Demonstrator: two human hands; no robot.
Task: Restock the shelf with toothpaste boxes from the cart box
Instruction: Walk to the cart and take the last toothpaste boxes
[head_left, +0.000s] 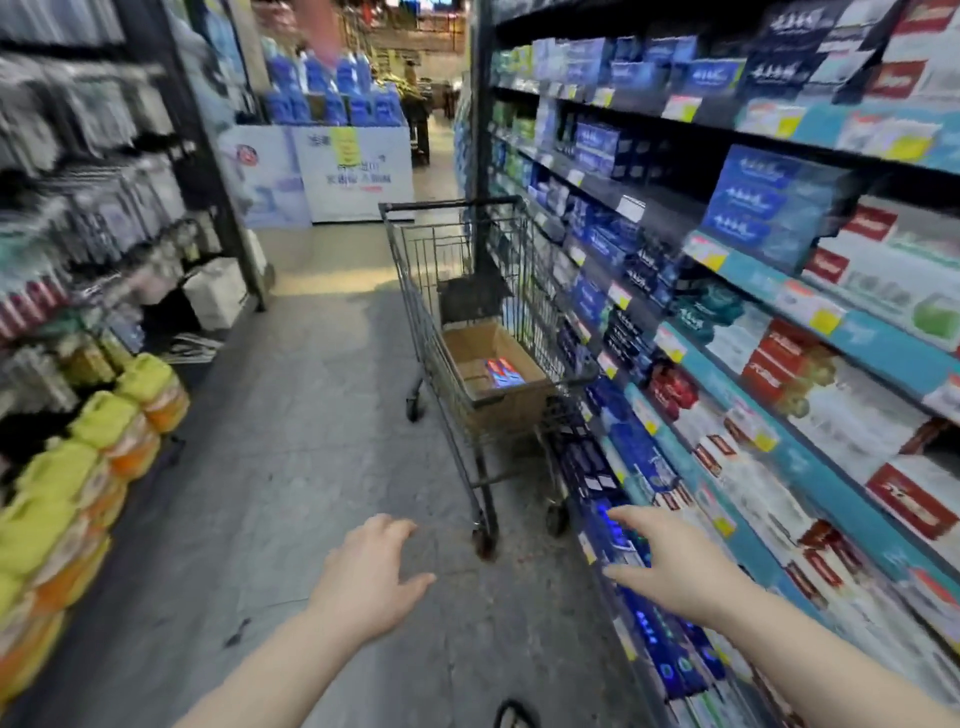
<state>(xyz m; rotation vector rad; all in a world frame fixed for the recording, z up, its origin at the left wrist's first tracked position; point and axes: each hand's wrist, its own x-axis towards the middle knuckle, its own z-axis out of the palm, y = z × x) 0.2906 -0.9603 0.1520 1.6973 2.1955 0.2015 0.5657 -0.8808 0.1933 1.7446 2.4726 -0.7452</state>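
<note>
Where a grey floor (291, 467) runs between two shelf rows, the setting is a shop aisle; frame blurred.
Right: shelf (810, 470), several tiers, packed with stock.
Left, near: yellow jugs (140, 374), count unclear.
Cart (452, 249): one, middle distance, beside the shelf.
Box (467, 348): one, cardboard, inside the cart.
Toothpaste boxes (503, 373): two seen, lying flat on its bottom.
Left hand (366, 577): fingers relaxed, empty, over the floor.
Right hand (670, 566): fingers spread, empty, near the low shelf tier.
</note>
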